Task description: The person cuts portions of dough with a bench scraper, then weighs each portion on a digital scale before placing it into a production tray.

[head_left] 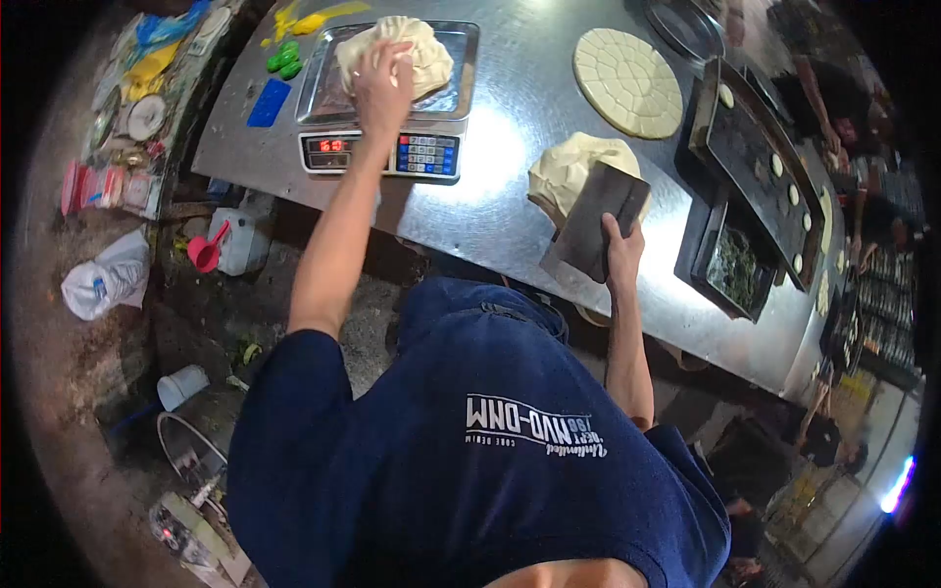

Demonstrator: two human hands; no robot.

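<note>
Head: left hand (380, 83) presses lumpy dough (412, 49).

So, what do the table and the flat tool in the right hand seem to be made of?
The table looks like brushed stainless steel: it is grey and throws back a bright glare of light. The flat tool in the right hand seems to be dark, dull metal, though plastic is possible: it is thin, rigid and straight-edged.
</note>
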